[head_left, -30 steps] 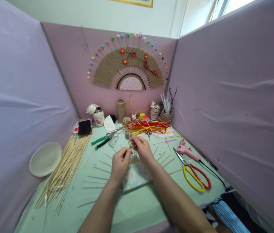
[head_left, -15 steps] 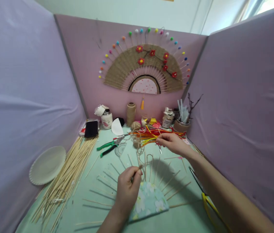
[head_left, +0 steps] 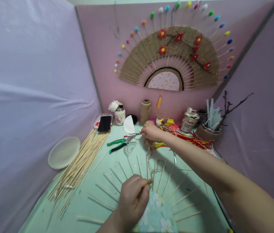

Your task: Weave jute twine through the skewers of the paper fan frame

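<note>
My left hand (head_left: 133, 202) is closed in a pinch on the end of a jute twine strand (head_left: 149, 161), just above a floral half-round piece (head_left: 160, 216) from which thin bamboo sticks (head_left: 117, 176) fan out. My right hand (head_left: 151, 132) reaches far forward and closes on the small twine ball (head_left: 149, 123) beside the pile of coloured pipe cleaners (head_left: 187, 137). The strand runs between the two hands.
Green-handled pliers (head_left: 117, 145) and a clear protractor (head_left: 130, 149) lie left of the right hand. A heap of bamboo skewers (head_left: 83, 161) and a paper plate (head_left: 63, 152) sit at the left. A twine spool (head_left: 145, 110), jars and a finished fan (head_left: 173, 61) line the back wall.
My right hand has gone forward and left from the pipe cleaners to the twine ball. The left hand stayed pinched by the floral piece. The view has moved closer.
</note>
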### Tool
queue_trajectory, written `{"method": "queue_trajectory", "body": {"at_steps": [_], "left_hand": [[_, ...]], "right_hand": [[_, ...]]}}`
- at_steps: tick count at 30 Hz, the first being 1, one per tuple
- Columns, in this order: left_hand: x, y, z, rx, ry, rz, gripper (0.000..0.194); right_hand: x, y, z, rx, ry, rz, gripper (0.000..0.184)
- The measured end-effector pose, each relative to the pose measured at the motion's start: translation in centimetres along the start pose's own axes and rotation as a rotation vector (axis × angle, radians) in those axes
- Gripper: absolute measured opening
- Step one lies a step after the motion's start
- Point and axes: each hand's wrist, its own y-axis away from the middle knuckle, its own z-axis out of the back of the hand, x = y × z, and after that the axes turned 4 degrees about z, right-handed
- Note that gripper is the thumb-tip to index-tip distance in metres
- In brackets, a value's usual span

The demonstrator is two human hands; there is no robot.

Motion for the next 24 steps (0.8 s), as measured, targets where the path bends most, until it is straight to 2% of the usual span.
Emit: {"method": "queue_trajectory", "body": {"at_steps": [2,6,12,14,17,20,24], "left_hand": [[-0.1,0.0,0.0,0.013,0.001,-0.013,0.011],[-0.4,0.1,-0.2,0.014,0.005,-0.009,0.010],[-0.6,0.1,-0.2,0.015,0.018,-0.010,0.013],[-0.7,0.1,-0.3,0.021,0.020,-0.015,0.014],[-0.7,0.1,-0.5,0.019,0.033,-0.006,0.015],[-0.7,0.2,-0.6,0.011,0.064,0.023,0.016],[-0.6,0.3,-0.4,-0.011,0.102,0.124,0.020]], "right_hand": [[-0.1,-0.8,-1.0,-0.005,-0.003,0.001,0.024],[-0.7,-1.2,-2.0,-0.065,-0.045,-0.028,0.012],[-2.1,1.9,0.2,-0.241,-0.162,-0.138,0.026],[-2.3,3.3,1.1,-0.318,-0.253,-0.234,0.033],[-2.8,4.9,1.5,-0.398,-0.395,-0.476,0.032],[-3.4,5.8,0.8,-0.357,-0.368,-0.667,0.024],[-3.5,6.2,-0.3,-0.297,-0.319,-0.757,0.018]]}}
